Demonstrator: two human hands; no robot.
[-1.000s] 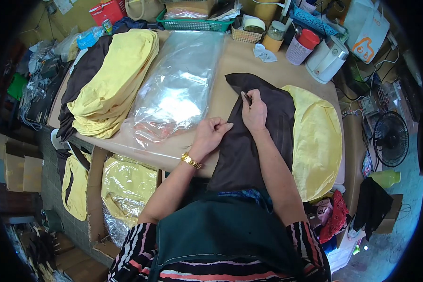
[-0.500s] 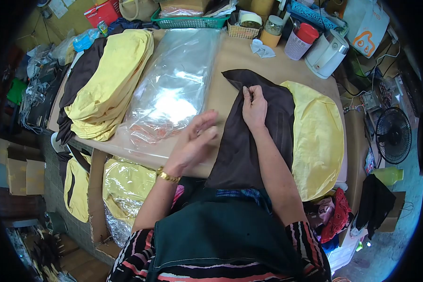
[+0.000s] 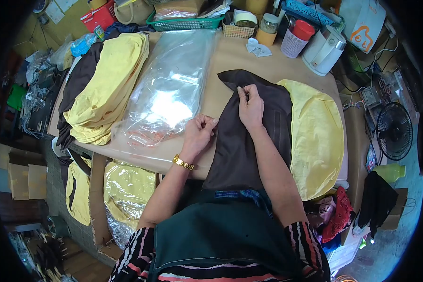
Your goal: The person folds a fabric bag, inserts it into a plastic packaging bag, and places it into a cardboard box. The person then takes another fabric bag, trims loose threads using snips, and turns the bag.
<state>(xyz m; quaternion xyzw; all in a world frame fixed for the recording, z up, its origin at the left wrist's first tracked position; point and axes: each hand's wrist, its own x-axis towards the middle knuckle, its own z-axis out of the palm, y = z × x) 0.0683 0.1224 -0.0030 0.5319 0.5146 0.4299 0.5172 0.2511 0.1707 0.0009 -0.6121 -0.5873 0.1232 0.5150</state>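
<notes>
A dark brown cloth (image 3: 239, 145) lies at the front of the table, its lower end against the green apron. Beside it on the right is a yellow cloth part (image 3: 317, 136). My right hand (image 3: 251, 105) pinches a small fold of the dark cloth near its top. At the dark cloth's left edge is my left hand (image 3: 198, 136), fingers closed with thumb and fingertips together; whatever they hold is too small to make out. A gold watch is on the left wrist.
Clear plastic bags (image 3: 169, 89) lie left of centre on the table (image 3: 225, 51). A pile of yellow and dark cloths (image 3: 108, 84) is further left. At the back stand a green basket (image 3: 185, 23), jars, a purple cup (image 3: 293, 44) and a white kettle (image 3: 324, 50).
My left hand swung left from the cloth's edge with its fingers apart, then came back and closed. My right hand has kept its pinch. The view has shifted slightly.
</notes>
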